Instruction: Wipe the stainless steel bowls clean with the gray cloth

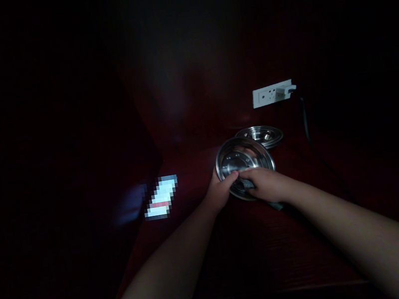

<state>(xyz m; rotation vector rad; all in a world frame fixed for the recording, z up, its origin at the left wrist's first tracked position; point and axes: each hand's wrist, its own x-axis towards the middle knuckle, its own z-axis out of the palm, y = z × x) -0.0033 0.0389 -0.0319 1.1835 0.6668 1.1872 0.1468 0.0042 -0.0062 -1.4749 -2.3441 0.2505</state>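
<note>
A shiny steel plate (243, 160) is tilted up toward me over a dark red wooden table (261, 251). My left hand (220, 190) grips its near left rim, fingers curled over the edge. My right hand (267, 184) is closed on a small grey cloth (247, 183) pressed against the plate's lower inside; a dark end of the cloth hangs below the hand. A second steel plate (262, 136) lies flat on the table just behind the first.
A white wall socket (269, 94) with a white plug (286, 89) sits on the back wall, and its black cable (306, 122) drops down to the table's right. A lit, blurred screen (162, 197) lies at the table's left. The surroundings are very dark.
</note>
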